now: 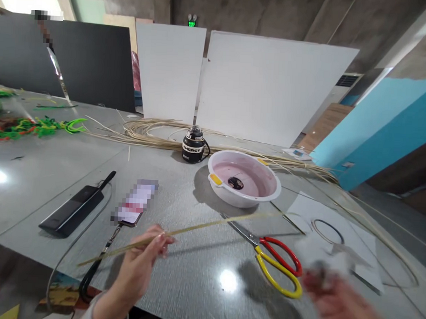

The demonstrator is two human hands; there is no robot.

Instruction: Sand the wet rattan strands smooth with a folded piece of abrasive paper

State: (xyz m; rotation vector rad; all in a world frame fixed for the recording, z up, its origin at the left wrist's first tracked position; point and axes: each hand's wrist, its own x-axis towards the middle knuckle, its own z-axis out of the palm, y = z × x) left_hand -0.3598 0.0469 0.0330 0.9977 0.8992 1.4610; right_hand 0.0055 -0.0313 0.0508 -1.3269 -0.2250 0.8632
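My left hand (141,262) is raised over the near edge of the grey table (183,200), its fingers pinched on a thin pale rattan strip (203,227) that runs from lower left up toward the right. My right hand (337,301) is at the lower right, smeared by motion, with something white and blurred (318,256) at its fingertips; its grip cannot be made out. Scissors with red and yellow handles (272,261) lie flat on the table between the two hands.
A white basin with pinkish water (243,177) stands mid-table, a black jar (193,147) behind it, a coil of rattan (147,130) beyond. A power bank (73,210) and a phone (135,203) lie at left. White paper with a wire ring (328,230) lies at right.
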